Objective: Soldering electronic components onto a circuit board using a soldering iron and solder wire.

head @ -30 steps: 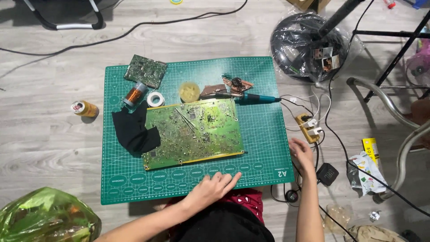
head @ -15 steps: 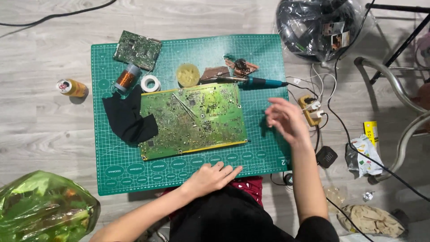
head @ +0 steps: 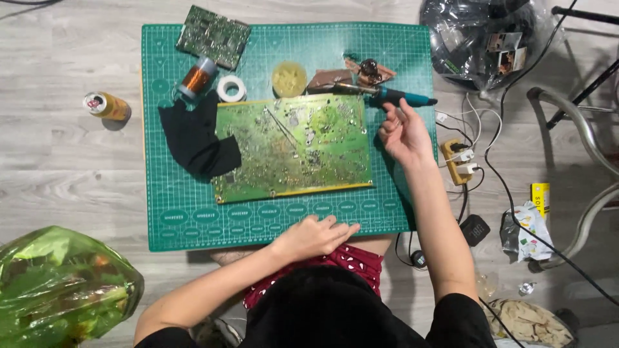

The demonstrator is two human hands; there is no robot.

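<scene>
Grey plank floor, green cutting mat point(head: 193, 219), large green circuit board point(head: 293, 145) lying mid-mat.
Right hand point(head: 403, 132) reaching at soldering iron point(head: 390, 96) on mat's upper right edge, fingers loosely curled, fingertips touching teal handle, not gripping. Left hand point(head: 316, 235) resting flat on mat's near edge, fingers spread, holding nothing.

A teal-green cutting mat point(head: 193, 219) ruled with a fine pale grid fills the middle of the frame, and on it lies a yellow-green circuit board point(head: 293, 145) speckled with silver solder points, with a smaller dark green board point(head: 213, 35) at the mat's upper left. Beside the big board sit a black cloth point(head: 196, 138), a copper-orange wire spool point(head: 195, 77), a white tape roll point(head: 231, 88) and a teal-handled soldering iron point(head: 393, 96). The floor point(head: 64, 148) is grey wood-grain, with an orange can point(head: 106, 106) at left and a glossy green bag point(head: 61, 287) at lower left.
</scene>
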